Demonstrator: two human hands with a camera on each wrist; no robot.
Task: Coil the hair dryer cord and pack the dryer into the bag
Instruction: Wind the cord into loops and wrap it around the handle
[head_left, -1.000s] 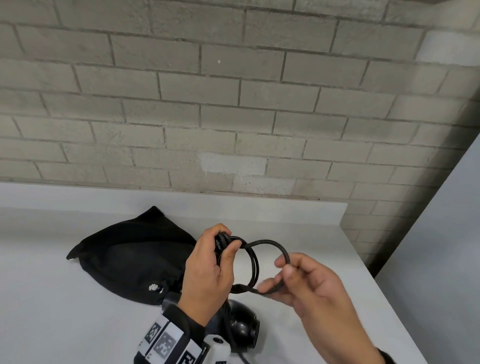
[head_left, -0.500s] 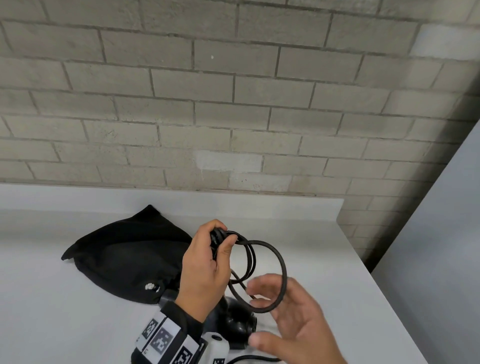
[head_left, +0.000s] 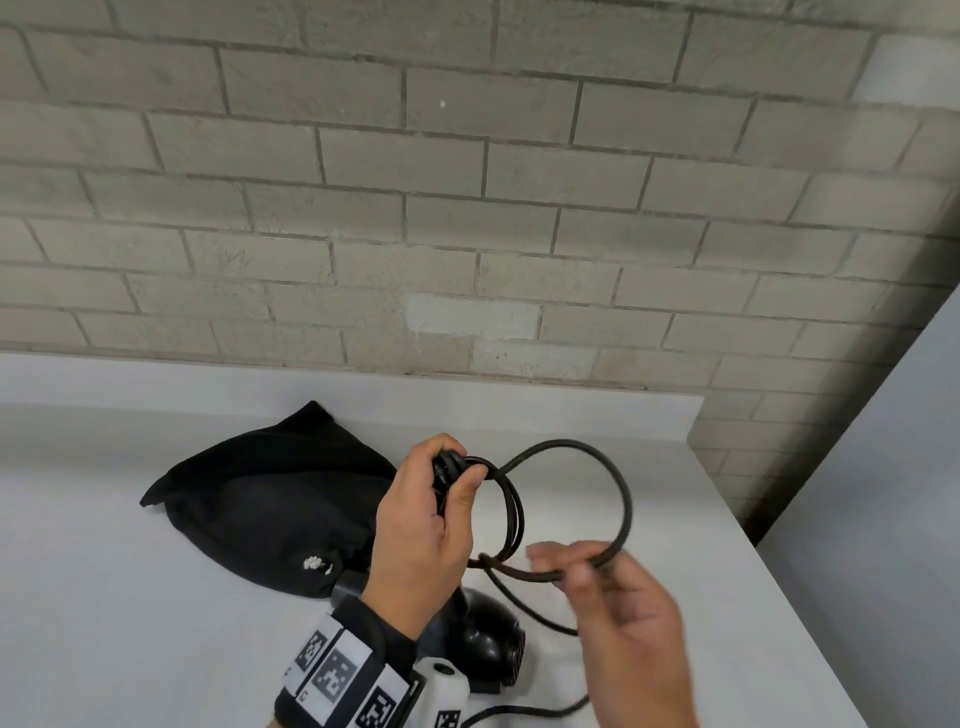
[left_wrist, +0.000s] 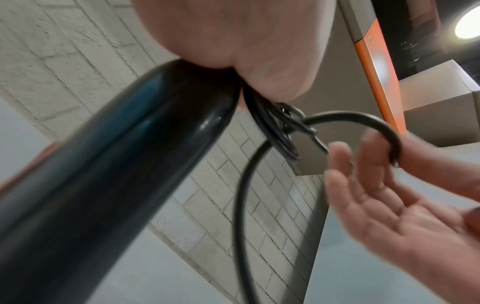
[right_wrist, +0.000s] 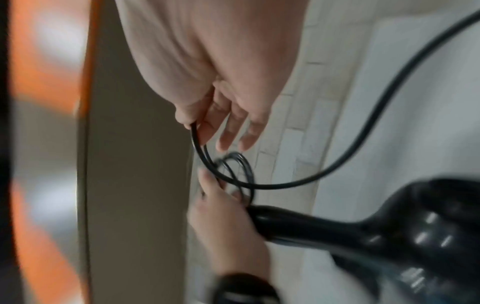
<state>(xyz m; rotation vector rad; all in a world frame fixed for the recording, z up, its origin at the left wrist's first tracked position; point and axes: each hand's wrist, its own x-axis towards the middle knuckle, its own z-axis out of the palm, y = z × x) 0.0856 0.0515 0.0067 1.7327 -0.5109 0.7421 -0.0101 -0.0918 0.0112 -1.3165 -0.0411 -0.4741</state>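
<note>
My left hand (head_left: 426, 525) grips the black hair dryer (head_left: 488, 644) by its handle (left_wrist: 116, 185), and its thumb clamps several small coils of the black cord (head_left: 511, 514) at the top. The dryer's head hangs below that wrist, just above the table. My right hand (head_left: 623, 613) pinches the cord between thumb and forefinger (right_wrist: 192, 125) and holds up one larger loop (head_left: 618, 483) to the right of the coils. The rest of the cord (right_wrist: 363, 133) trails down to the table. The black cloth bag (head_left: 270, 504) lies on the table behind my left hand.
The white table (head_left: 130, 623) ends at a low back ledge against a grey brick wall (head_left: 467, 208). Its right edge drops off beside a grey panel (head_left: 883, 519). An orange and grey post (left_wrist: 376, 72) shows in the left wrist view.
My right hand, open under the coils half a second ago, now pinches the cord and has drawn out a wider loop to the right. The left hand keeps its grip.
</note>
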